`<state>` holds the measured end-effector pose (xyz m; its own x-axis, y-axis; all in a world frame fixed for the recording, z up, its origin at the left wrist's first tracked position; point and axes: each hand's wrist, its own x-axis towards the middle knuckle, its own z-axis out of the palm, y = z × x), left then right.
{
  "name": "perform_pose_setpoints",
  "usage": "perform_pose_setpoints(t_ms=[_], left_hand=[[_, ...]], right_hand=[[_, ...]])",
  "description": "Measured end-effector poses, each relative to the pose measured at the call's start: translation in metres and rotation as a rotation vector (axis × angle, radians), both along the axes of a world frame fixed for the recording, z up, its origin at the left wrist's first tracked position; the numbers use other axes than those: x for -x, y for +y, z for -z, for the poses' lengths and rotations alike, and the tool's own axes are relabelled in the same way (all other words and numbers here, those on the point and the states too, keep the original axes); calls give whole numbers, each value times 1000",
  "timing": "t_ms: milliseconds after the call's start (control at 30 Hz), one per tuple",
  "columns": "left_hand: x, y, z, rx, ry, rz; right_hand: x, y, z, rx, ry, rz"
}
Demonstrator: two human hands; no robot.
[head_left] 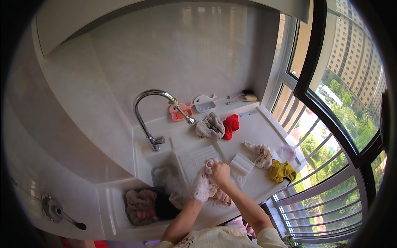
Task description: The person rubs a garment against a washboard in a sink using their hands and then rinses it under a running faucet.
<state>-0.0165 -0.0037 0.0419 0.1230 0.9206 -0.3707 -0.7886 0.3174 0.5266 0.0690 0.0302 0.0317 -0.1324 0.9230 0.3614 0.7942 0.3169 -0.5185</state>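
Note:
My left hand [200,187], thickly covered in soap foam, grips a wet pale pink cloth [220,197]. Closed in a fist beside it, my right hand [219,173] holds a bunched end of the same cloth. Both hands are over the ribbed washboard [201,155] of a white laundry sink, and part of the cloth trails onto the foamy surface below them. A white rectangular block [242,163] lies just right of my right hand. To the left, the basin [107,210] holds cloudy, sudsy water with a brownish-pink garment [141,204] and a black garment [166,203].
A chrome gooseneck faucet [155,93] arches behind the basin. Grey [211,126] and red cloths [231,126] lie at the back; beige [264,156] and mustard cloths [282,171] at right. Whale-shaped soap dishes [204,104] and brushes [243,97] line the ledge. Windows [316,77] border the right.

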Motion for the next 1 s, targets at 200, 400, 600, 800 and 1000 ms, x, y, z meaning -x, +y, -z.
perform_pose_setpoints(t_ms=[200,400,600,800,1000], left_hand=[[-12,1,109,-530,-698,-121],[26,-6,36,-144,-100,173],[43,1,-2,-90,34,-19],[39,18,104,-338,-344,65],[25,15,59,-323,-269,105]], right_hand=[[24,-42,6,-31,-50,-251],[-22,22,12,-56,346,-108],[-6,15,2,92,850,-209],[33,-30,-13,181,7,-161],[32,-21,-18,29,34,15]])
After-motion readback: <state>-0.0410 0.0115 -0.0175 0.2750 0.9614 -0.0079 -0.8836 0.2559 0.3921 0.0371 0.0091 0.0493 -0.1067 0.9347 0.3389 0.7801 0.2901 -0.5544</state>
